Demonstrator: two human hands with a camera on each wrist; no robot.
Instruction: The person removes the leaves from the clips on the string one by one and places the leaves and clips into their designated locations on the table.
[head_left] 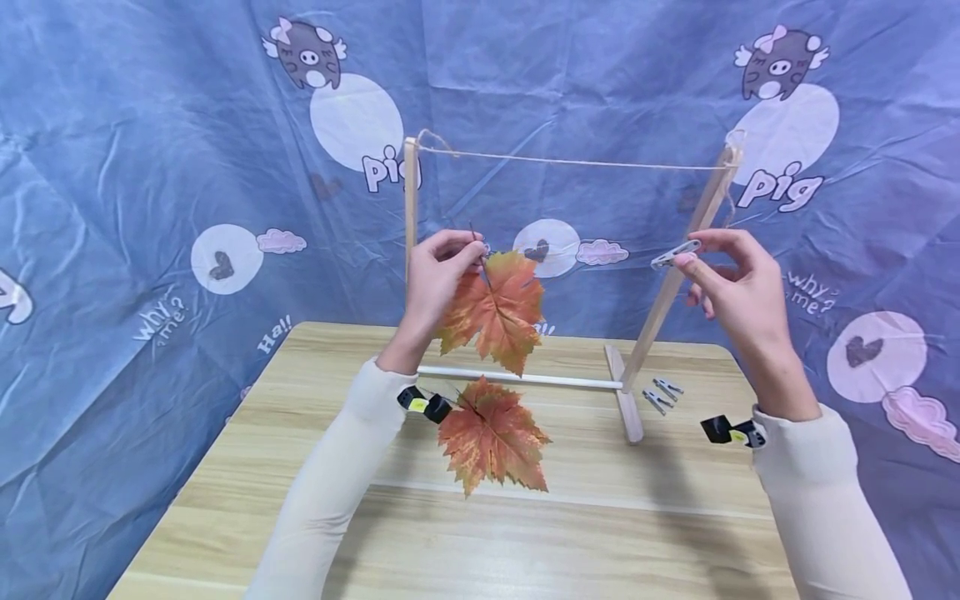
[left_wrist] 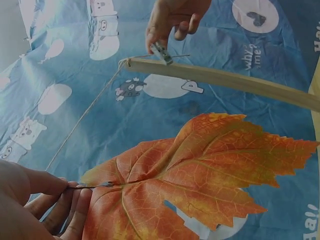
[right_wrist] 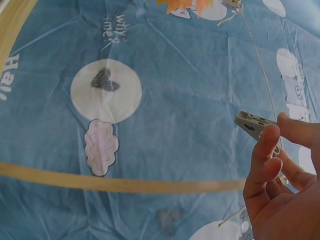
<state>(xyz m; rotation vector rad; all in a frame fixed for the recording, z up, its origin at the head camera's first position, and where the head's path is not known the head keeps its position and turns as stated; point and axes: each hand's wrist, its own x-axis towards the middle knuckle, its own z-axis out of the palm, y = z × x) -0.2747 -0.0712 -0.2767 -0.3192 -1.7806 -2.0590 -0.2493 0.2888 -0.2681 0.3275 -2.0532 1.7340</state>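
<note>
My left hand (head_left: 441,271) pinches the thin stem of an orange maple leaf (head_left: 504,312), which hangs below the string (head_left: 570,161) in the head view. Seen from the left wrist, the leaf (left_wrist: 165,170) spreads out past the fingertips. My right hand (head_left: 738,287) holds a grey clothespin (head_left: 677,253) between thumb and forefinger, beside the right post. The right wrist view shows the clothespin (right_wrist: 254,125) pointing away from the fingers. A second maple leaf (head_left: 492,437) lies on the table under the held one.
The string is tied between two wooden posts (head_left: 667,292) of a frame, joined low down by a white rod (head_left: 555,379). Two more clothespins (head_left: 663,395) lie on the wooden table (head_left: 585,533) right of the frame's foot (head_left: 628,415). A blue printed cloth (head_left: 187,150) hangs behind.
</note>
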